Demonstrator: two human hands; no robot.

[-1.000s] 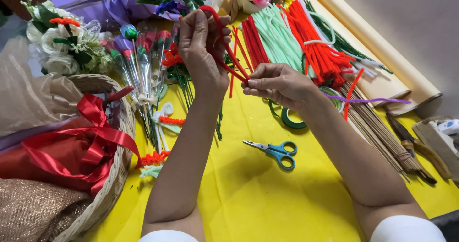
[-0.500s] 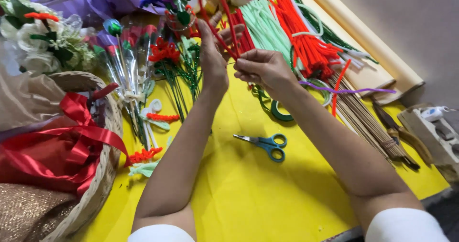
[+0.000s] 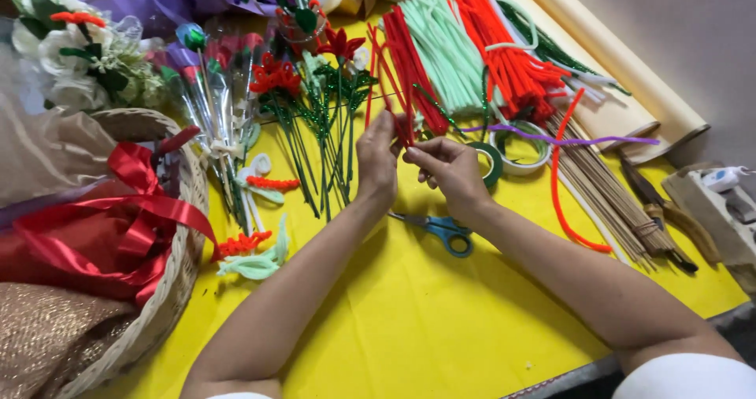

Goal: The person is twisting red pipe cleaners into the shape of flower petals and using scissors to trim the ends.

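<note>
My left hand (image 3: 378,159) and my right hand (image 3: 447,169) meet above the yellow table cover (image 3: 409,320), both pinching thin red pipe cleaners (image 3: 394,92) that stand up from between the fingers. A bundle of red pipe cleaners (image 3: 413,60) lies just behind the hands. Blue-handled scissors (image 3: 445,230) lie under my right wrist. Finished red pipe-cleaner flowers on green stems (image 3: 303,123) lie to the left of my left hand.
A wicker basket (image 3: 177,265) with a red ribbon (image 3: 102,226) stands at the left. Mint (image 3: 449,48) and orange pipe cleaners (image 3: 512,60), green tape rolls (image 3: 492,163), wooden sticks (image 3: 606,194), a purple pipe cleaner (image 3: 567,141) and cream paper roll (image 3: 622,68) lie at the right.
Both hands have come down from a raised position to just above the table, near the scissors. The red pipe cleaners stay between the fingers.
</note>
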